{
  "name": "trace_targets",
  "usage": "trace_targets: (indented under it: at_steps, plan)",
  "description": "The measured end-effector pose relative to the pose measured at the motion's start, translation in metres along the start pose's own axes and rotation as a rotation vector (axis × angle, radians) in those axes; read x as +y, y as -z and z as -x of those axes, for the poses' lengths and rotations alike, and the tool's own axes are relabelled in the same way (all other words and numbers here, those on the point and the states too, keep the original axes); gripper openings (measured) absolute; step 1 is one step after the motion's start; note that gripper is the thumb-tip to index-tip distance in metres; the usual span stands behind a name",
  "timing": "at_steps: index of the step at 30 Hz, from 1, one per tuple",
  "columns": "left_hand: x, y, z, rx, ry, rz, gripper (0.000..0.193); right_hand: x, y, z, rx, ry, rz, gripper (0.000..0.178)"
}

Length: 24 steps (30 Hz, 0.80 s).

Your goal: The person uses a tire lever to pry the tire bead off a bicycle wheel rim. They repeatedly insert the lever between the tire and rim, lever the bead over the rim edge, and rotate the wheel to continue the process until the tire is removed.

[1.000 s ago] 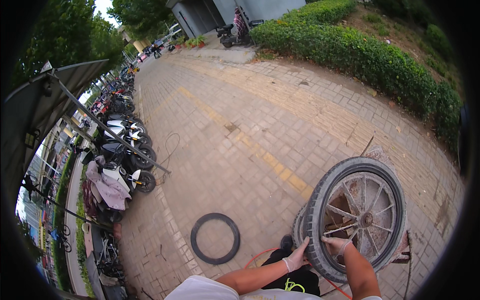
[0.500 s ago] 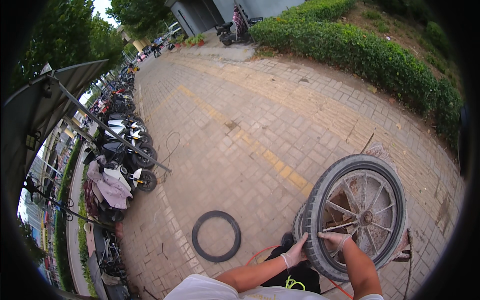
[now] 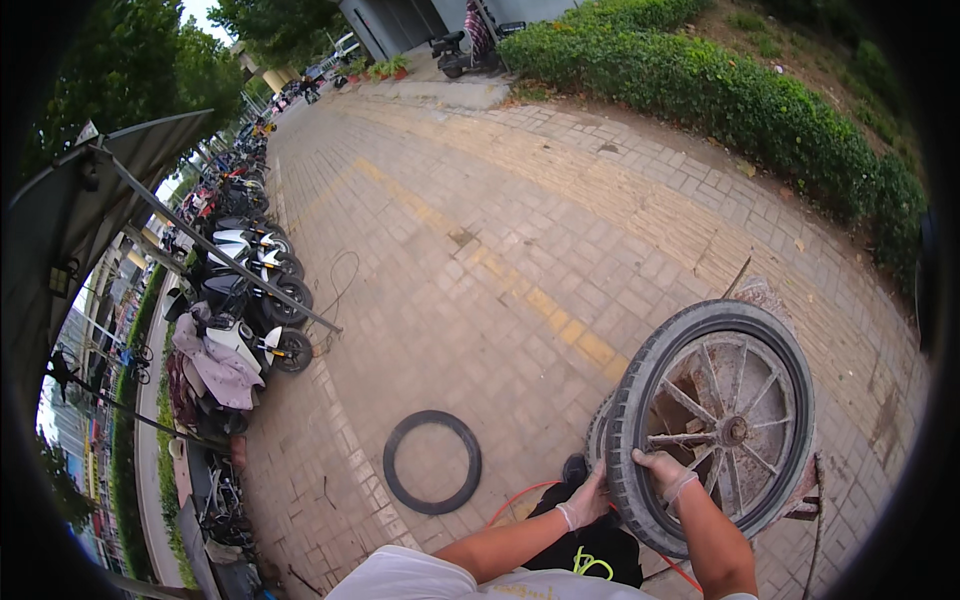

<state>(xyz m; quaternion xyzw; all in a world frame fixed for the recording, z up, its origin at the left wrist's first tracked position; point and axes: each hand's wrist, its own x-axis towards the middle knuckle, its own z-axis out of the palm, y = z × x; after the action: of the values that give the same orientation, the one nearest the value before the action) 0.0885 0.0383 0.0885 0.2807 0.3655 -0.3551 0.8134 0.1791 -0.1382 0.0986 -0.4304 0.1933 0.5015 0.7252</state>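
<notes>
A black tire (image 3: pixel 626 402) stands tilted at the lower right, in front of or around a dusty, rusty-looking spoked wheel (image 3: pixel 733 430); I cannot tell whether it is seated on it. My left hand (image 3: pixel 590 498), in a thin clear glove, grips the tire's outer tread at its lower left side. Gloved the same way, my right hand (image 3: pixel 664 474) reaches through the tire's opening and closes on its inner edge, thumb toward the tread. The fingertips of both hands are partly hidden. Behind the tire's left side, part of another tire (image 3: pixel 597 432) shows.
Another black tire (image 3: pixel 392 470) lies flat on the brick paving to the left. An orange-red hose (image 3: pixel 512 497) runs by my legs. Parked scooters (image 3: pixel 235 345) line the left under a slanted pole (image 3: pixel 225 262). A hedge (image 3: pixel 700 100) borders the far right.
My right hand has shifted slightly up and left along the tire's inner edge. My left hand stays on the tread. The spoked wheel appears slightly turned.
</notes>
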Motion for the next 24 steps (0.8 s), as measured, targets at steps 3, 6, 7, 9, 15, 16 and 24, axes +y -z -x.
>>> trace_targets:
  at_steps: [3, 6, 7, 9, 15, 16, 24]
  plan:
    - [-0.038, -0.009, 0.002, -0.040, 0.153, 0.092, 0.110, -0.007, -0.007, -0.004, 0.043, 0.092, -0.022, 0.048]
    - [-0.041, -0.013, -0.001, 0.035, 0.005, 0.000, 0.099, -0.012, -0.003, -0.012, 0.020, 0.087, -0.081, 0.052]
    - [-0.038, -0.015, 0.000, 0.049, 0.017, -0.014, 0.102, -0.013, 0.001, -0.015, -0.018, 0.063, -0.091, 0.057]
    - [-0.031, -0.017, 0.002, 0.051, 0.055, -0.028, 0.102, -0.012, 0.007, -0.021, -0.127, 0.084, -0.140, 0.059]
    - [-0.025, -0.021, 0.011, 0.046, 0.066, -0.057, 0.104, -0.003, 0.024, -0.020, -0.319, 0.114, -0.153, 0.078]
    - [-0.025, -0.021, 0.010, 0.049, 0.065, -0.061, 0.104, 0.000, 0.027, -0.017, -0.341, 0.060, -0.143, 0.080]
    - [-0.022, -0.015, 0.001, 0.048, 0.079, -0.041, 0.103, 0.028, 0.067, 0.003, -0.331, -0.228, 0.116, 0.080]
